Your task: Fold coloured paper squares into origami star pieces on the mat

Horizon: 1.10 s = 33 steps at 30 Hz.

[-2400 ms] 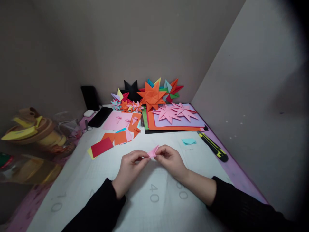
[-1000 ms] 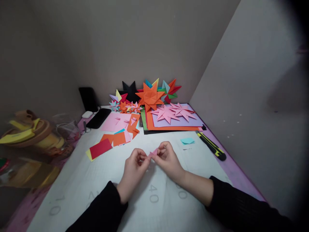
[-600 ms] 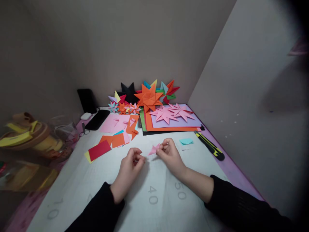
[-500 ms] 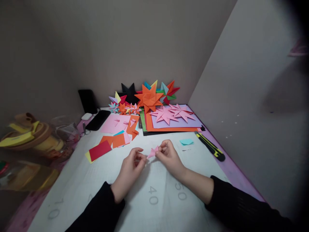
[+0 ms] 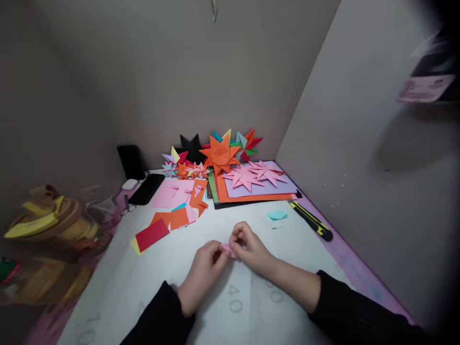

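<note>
Pink paper (image 5: pixel 230 251) lower in left hand (image 5: pixel 204 270), jar (image 5: pixel 46 281) blurred

The pink paper piece (image 5: pixel 230 251) is small, folded, and of one light pink colour. It is held, and partly covered, so its full outline and the number of its folds cannot be told. The part which is visible looks narrow and lies aslant, its left end a little farther away than its right end. The piece is beyond the printed number 40 (image 5: pixel 235 298), near to it but not touching.
</note>
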Tool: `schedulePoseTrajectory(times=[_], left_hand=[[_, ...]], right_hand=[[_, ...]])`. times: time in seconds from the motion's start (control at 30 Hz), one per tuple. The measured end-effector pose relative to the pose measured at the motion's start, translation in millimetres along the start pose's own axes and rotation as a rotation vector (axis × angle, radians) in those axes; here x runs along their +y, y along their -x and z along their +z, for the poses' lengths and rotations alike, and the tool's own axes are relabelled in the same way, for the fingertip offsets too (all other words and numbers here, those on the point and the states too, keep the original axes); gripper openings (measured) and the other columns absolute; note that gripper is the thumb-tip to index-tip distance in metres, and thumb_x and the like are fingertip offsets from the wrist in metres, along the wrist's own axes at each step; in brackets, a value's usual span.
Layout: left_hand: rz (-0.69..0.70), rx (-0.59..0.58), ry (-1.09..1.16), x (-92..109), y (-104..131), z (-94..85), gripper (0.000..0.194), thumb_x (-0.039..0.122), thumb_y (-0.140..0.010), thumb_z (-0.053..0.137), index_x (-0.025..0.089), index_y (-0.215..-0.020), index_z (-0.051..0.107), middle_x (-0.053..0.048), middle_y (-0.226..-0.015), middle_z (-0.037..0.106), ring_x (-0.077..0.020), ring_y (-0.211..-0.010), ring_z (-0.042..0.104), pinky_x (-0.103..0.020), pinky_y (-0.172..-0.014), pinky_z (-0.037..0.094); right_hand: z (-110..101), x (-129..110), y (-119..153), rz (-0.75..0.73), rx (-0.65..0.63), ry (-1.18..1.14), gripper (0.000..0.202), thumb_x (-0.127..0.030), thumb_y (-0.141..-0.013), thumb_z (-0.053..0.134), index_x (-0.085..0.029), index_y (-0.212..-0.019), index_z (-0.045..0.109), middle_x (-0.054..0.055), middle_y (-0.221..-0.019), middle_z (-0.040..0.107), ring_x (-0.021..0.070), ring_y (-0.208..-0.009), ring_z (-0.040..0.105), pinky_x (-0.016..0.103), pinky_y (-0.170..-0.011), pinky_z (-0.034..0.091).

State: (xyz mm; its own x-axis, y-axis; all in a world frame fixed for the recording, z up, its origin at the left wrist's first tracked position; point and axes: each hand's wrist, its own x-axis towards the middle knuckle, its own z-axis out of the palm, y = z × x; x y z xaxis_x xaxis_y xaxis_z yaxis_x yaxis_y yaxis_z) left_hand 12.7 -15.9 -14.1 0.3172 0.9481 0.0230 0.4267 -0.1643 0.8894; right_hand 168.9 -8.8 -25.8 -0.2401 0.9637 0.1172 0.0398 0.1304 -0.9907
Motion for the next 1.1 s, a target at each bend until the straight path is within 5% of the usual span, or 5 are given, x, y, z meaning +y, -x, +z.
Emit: schedulePoseTrajectory(times=[0.4,0.8,1.1], left_hand=[[-0.031,-0.045,0.115,-6.2,-7.6,5.6,0.024,0.03,-0.081,0.047,0.016,-0.063,0.057,0.0,-0.063,0.054,-0.0132,-0.06,0.048,-0.023,-0.056,0.035],[-0.019,0.026,0.21,-2.6,-6.4,2.2,0.026,0.031,-0.081,0.046,0.015,-0.063,0.055,0.0,-0.062,0.053,-0.0122,-0.06,0.046,-0.022,-0.057,0.034],[-0.179,0.129,0.299,-6.3,-4.0,-1.0,0.026,0.039,-0.078,0.049,0.016,-0.064,0.048,0.004,-0.055,0.044,-0.0103,-0.052,0.041,-0.021,-0.051,0.032]], right_hand=[[-21.4,-5.2,-20.1,0.215,-0.308,-0.08,0.026,-0.012,-0.073,0.056,-0.021,-0.094,0.042,-0.006,-0.067,0.056,0.01,-0.057,0.057,0.024,-0.056,0.045],[-11.9,-1.6,-14.4,0.189,-0.221,-0.148,0.024,-0.022,-0.075,0.06,-0.019,-0.09,0.042,-0.004,-0.071,0.053,0.009,-0.061,0.052,0.022,-0.058,0.04],[11.0,11.3,-11.4,0.113,-0.081,-0.16,0.022,-0.023,-0.077,0.054,-0.022,-0.093,0.039,-0.007,-0.064,0.043,0.0078,-0.054,0.041,0.02,-0.053,0.031]])
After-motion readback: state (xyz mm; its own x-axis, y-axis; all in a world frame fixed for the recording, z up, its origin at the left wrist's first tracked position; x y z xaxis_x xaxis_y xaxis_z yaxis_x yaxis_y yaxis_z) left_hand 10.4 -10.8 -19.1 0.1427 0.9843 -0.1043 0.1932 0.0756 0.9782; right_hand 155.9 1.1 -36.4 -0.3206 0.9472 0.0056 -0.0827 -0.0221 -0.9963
